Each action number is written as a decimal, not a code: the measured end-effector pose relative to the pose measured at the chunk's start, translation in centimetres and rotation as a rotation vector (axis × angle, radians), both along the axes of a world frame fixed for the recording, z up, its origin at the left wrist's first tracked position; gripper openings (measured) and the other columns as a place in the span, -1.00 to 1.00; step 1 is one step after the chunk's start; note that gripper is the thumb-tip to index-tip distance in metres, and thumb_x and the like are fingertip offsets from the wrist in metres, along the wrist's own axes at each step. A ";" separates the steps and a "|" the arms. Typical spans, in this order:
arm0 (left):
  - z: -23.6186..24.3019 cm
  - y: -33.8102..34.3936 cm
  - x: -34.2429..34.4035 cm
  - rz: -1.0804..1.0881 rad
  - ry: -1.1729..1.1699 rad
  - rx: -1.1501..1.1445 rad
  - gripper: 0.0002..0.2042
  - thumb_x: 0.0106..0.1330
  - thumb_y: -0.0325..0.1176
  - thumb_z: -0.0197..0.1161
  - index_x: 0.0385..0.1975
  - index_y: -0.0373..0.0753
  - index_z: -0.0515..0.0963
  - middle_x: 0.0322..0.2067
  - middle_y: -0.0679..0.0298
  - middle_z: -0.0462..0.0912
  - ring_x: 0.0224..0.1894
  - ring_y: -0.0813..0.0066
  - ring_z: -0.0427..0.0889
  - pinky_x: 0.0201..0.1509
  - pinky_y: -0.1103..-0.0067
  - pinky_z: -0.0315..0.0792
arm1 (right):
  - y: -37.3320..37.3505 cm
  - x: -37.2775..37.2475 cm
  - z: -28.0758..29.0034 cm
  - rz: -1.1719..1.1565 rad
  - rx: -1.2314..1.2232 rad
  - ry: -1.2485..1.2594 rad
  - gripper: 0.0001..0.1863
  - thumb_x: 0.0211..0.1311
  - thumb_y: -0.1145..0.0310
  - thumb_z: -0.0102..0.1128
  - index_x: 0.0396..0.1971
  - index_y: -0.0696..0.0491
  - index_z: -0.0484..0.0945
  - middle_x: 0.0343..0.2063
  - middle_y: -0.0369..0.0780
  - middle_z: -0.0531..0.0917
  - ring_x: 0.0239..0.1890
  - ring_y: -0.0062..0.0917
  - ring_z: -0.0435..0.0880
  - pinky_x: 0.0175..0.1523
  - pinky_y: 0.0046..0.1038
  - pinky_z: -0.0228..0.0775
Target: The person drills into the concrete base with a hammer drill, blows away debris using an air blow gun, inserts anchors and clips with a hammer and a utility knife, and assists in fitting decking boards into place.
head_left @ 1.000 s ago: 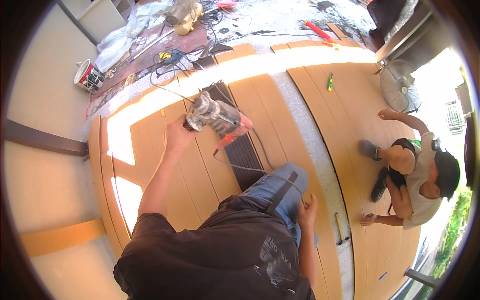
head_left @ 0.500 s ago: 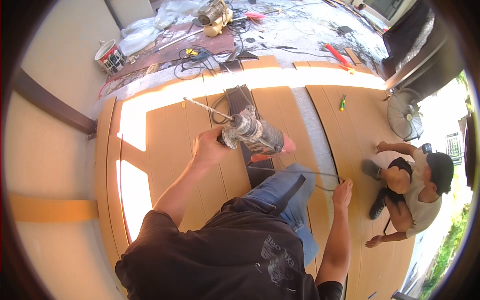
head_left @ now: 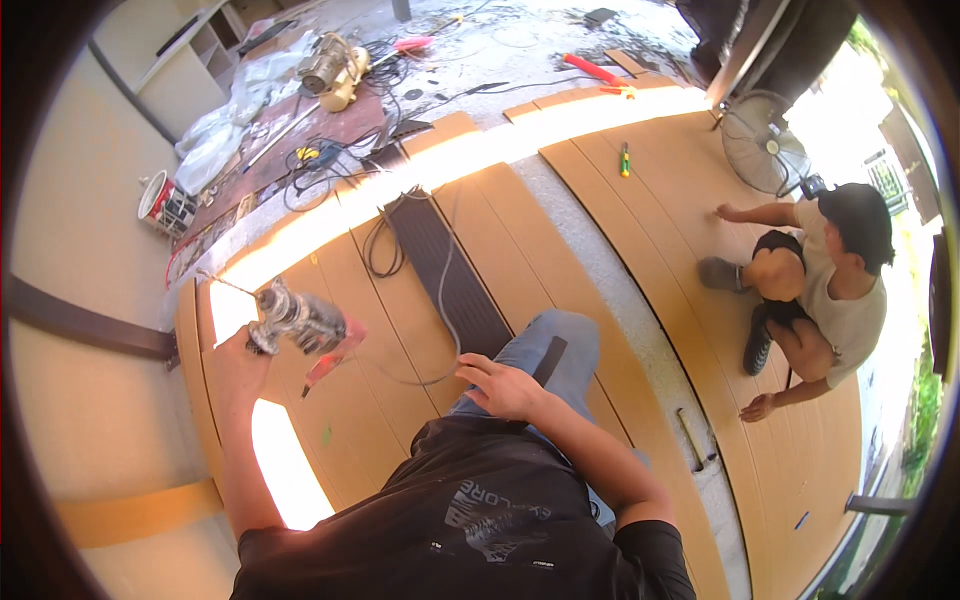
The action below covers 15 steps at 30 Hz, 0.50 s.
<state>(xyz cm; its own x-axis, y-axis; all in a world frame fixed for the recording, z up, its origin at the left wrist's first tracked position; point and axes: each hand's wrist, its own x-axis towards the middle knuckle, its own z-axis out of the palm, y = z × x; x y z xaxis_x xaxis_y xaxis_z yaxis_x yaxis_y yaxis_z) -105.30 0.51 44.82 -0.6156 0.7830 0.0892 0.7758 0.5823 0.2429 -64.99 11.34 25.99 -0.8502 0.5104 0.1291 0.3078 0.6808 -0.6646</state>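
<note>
My left hand [head_left: 250, 360] grips the side handle of a dusty hammer drill [head_left: 305, 322] with a red rear body, raised at the left with its long bit pointing toward the upper left. My right hand [head_left: 500, 385], over my bent leg, has the drill's grey power cord [head_left: 443, 290] at its curled fingertips. Loops of cable lie beside and on a dark grooved plank [head_left: 445, 270] set among the tan boards [head_left: 535, 270].
A co-worker [head_left: 825, 280] crouches on boards at right. Behind are a fan [head_left: 765, 145], screwdriver [head_left: 624, 158], red tool [head_left: 585, 65], compressor [head_left: 340, 75] and bucket [head_left: 163, 205]. A narrow concrete gap [head_left: 580, 215] runs between board sections; a wall [head_left: 100, 220] bounds the left.
The drill in my left hand has swung left and downward. My right hand has come from the right side inward toward the middle with the cord. The co-worker still crouches at right.
</note>
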 end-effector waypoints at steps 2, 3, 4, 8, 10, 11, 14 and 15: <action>-2.3 -1.6 -4.5 -0.160 0.097 0.018 -0.72 0.14 -0.44 0.46 -0.11 -0.24 0.72 -0.37 0.12 0.78 -0.34 0.17 0.72 -0.17 0.36 0.54 | -0.9 4.6 -2.6 -0.227 -0.105 0.158 -0.71 0.33 0.45 0.22 0.03 0.10 0.60 0.22 -0.07 0.55 0.19 -0.11 0.60 0.19 -0.24 0.55; -3.5 -1.5 -5.4 -0.245 0.137 0.022 -0.71 0.13 -0.43 0.47 -0.11 -0.22 0.72 -0.36 0.13 0.78 -0.32 0.14 0.72 -0.14 0.36 0.55 | -1.5 6.7 -2.5 -0.339 -0.119 0.281 -0.75 0.29 0.50 0.26 -0.04 0.10 0.61 0.12 -0.06 0.60 0.14 -0.07 0.62 0.18 -0.22 0.54; -4.5 -1.6 -6.1 -0.326 0.182 0.030 -0.70 0.12 -0.42 0.48 -0.11 -0.20 0.73 -0.35 0.13 0.79 -0.30 0.10 0.73 -0.12 0.36 0.55 | -2.1 8.8 -1.6 -0.475 -0.102 0.247 -0.77 0.28 0.51 0.27 -0.07 0.10 0.61 0.08 -0.07 0.60 0.11 -0.07 0.62 0.16 -0.21 0.54; -9.3 0.4 -5.9 -0.121 -0.071 -0.501 -0.64 0.03 -0.24 0.53 -0.13 -0.15 0.74 -0.28 0.13 0.81 -0.12 0.09 0.77 0.09 0.36 0.58 | -6.1 19.4 -5.1 -0.920 -0.134 0.015 -0.83 0.37 0.45 0.21 -0.08 0.06 0.63 0.11 -0.06 0.59 0.03 -0.09 0.68 0.02 -0.24 0.64; -15.9 1.3 -7.9 -0.314 -0.057 -0.516 -0.70 0.07 -0.27 0.51 -0.21 -0.22 0.71 -0.29 0.04 0.79 -0.18 0.00 0.77 -0.08 0.26 0.62 | -10.4 24.9 -7.1 -1.112 -0.266 -0.071 -0.84 0.40 0.41 0.17 -0.09 0.05 0.64 0.12 -0.05 0.59 0.06 -0.09 0.67 0.05 -0.21 0.62; -17.7 1.9 -7.8 -0.338 -0.092 -0.526 -0.70 0.06 -0.29 0.50 -0.21 -0.24 0.71 -0.28 0.02 0.79 -0.18 -0.02 0.77 -0.08 0.26 0.61 | -12.6 27.0 -7.9 -1.168 -0.259 -0.157 -0.80 0.41 0.37 0.13 -0.07 0.03 0.64 0.16 -0.04 0.57 0.09 -0.05 0.65 0.13 -0.15 0.56; -23.0 1.4 -9.8 -0.455 -0.144 -0.537 -0.72 0.04 -0.38 0.47 -0.23 -0.30 0.70 -0.30 -0.03 0.77 -0.18 -0.03 0.77 -0.07 0.28 0.58 | -18.4 30.7 -7.5 -1.233 -0.347 -0.298 -0.74 0.38 0.36 0.06 -0.03 0.03 0.62 0.19 -0.06 0.55 0.13 -0.01 0.61 0.21 -0.12 0.49; -23.5 2.5 -9.6 -0.489 -0.220 -0.550 -0.73 0.04 -0.41 0.46 -0.23 -0.33 0.69 -0.33 -0.04 0.76 -0.21 0.01 0.77 -0.09 0.29 0.57 | -20.0 30.9 -5.8 -1.267 -0.366 -0.342 -0.76 0.38 0.37 0.07 -0.05 0.05 0.62 0.18 -0.05 0.55 0.12 -0.02 0.62 0.21 -0.12 0.50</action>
<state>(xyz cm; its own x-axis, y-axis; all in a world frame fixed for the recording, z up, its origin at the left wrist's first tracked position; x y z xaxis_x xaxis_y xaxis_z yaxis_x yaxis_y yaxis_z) -114.88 2.97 21.32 -0.1463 0.8668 -0.4768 0.9434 0.2672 0.1963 -34.09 -8.61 20.16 0.2614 0.9168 -0.3020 0.7685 -0.3870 -0.5095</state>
